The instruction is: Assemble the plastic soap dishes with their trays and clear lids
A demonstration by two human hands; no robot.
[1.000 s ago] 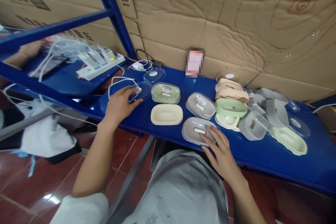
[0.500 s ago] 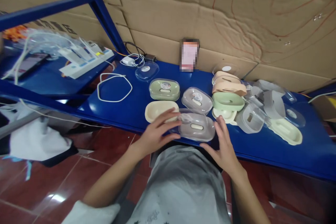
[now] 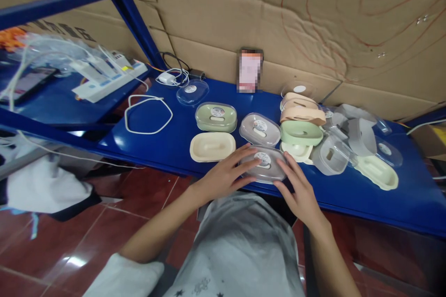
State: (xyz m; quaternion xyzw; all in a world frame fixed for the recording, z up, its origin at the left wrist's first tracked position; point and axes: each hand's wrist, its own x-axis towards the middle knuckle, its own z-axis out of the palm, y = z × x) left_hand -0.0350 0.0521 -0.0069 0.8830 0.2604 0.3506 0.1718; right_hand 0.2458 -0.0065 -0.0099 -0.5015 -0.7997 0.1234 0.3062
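Evidently, lid-fitting is in hand: a clear lid (image 3: 265,159) lies over the grey dish (image 3: 274,171) at the near edge of the blue table (image 3: 351,195). The left hand (image 3: 225,172) spreads its fingers across the lid's left side; the right hand (image 3: 298,191) curves round the other end — whether either grips is hard to tell. Next, judging by this, calls for aligning rims — then even pressure at both ends.

Left hand (image 3: 225,175) palm down, right hand (image 3: 300,194) angled inward, fingers (image 3: 249,165) spread
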